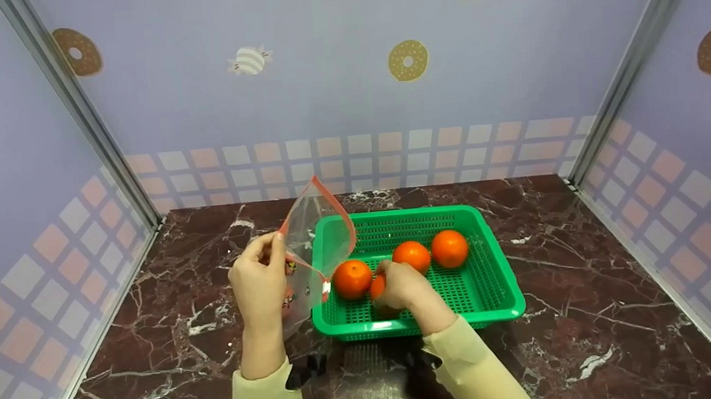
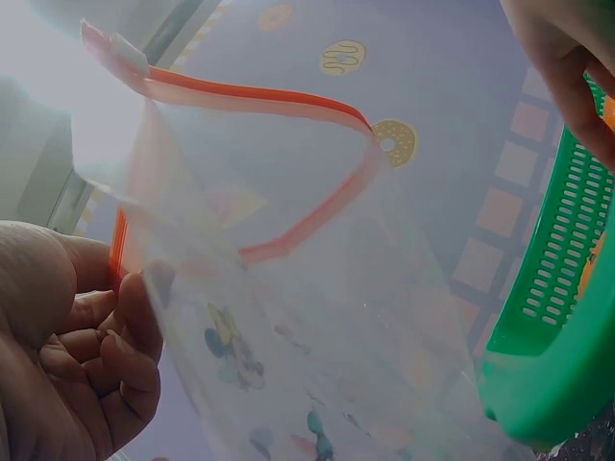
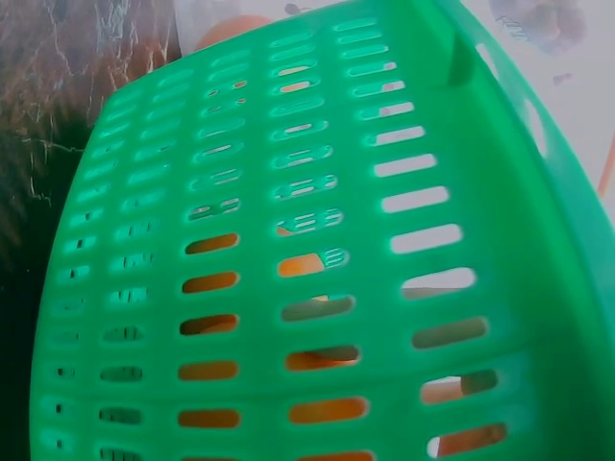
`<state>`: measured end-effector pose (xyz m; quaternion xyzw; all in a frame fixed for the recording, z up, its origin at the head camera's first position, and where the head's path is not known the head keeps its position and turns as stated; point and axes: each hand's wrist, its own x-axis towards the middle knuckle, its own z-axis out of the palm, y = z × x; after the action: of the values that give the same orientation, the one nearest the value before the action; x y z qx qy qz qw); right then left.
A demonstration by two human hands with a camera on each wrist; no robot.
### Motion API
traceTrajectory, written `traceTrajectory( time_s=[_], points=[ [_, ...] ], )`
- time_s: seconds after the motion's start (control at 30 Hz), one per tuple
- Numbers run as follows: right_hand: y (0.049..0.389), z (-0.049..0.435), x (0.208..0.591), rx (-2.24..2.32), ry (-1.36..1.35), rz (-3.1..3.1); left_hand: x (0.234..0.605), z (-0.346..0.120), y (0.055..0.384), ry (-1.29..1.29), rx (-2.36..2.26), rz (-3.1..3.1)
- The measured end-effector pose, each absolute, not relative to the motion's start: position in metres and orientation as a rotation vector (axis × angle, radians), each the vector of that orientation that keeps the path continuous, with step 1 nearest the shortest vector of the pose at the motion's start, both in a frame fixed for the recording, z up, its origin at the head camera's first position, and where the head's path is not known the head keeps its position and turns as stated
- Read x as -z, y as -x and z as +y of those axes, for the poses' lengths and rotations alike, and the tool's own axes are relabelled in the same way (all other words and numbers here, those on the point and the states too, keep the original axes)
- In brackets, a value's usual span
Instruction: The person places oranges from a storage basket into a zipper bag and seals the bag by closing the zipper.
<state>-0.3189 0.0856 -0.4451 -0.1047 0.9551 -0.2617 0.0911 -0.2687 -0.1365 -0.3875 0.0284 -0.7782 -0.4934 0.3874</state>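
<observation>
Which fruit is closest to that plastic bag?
The leftmost orange fruit in the green basket, beside the clear, red-edged bag; the other three lie farther right.

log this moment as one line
left hand: holds open bag | right hand: grips fruit in basket | basket: three more fruits

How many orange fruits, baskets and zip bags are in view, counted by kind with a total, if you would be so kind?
Orange fruits: 4 (one partly covered by the right hand)
Green basket: 1
Clear zip bag: 1
Total: 6
</observation>
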Motion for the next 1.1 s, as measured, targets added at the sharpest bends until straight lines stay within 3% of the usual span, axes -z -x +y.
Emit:
traceTrajectory(
  time_s=[1.1],
  points=[
    [0.3213, 0.0872, 0.4372, 1.114, 0.148, 2.882, 0.3889, -0.1358, 0.2706, -0.082, 1.238, -1.957]
  ],
)
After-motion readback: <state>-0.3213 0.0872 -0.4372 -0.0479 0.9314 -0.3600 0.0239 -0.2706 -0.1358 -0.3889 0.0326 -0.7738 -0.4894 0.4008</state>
